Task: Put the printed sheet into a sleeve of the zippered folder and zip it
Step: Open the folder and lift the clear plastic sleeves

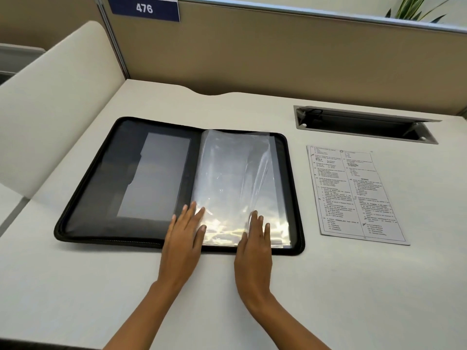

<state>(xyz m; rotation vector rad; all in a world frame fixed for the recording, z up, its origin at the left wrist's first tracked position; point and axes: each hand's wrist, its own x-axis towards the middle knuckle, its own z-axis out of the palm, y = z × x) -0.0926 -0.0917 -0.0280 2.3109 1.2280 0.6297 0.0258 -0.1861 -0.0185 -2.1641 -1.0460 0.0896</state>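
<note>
Both hands lie flat with the fingers straight, gripping nothing. The left hand (184, 236) presses on the near edge of the clear sleeves (237, 178) by the spine. The right hand (254, 246) has its fingertips at the loose edge of the top leaf, which curls up off the stack (the index finger seems to be tucked just under the plastic).

The zippered folder (83, 193) lies wide open on the desk (75, 286), mesh pocket on the left and sleeves on the right. I'd say the step in hand is parting a sleeve to receive the paper; nothing is loaded yet.

The printed sheet (351, 193) lies flat on the desk just to the right of the folder, untouched. Its long axis runs away from the person, near end drifting a little rightward, with the text upright to the reader. That nearly matches the long axis of the sleeves, so little turning should be needed. The next move calls for one hand to hold the sleeve's mouth open while the other fetches the sheet. Which edge of the sleeve opens, I cannot tell.
</note>
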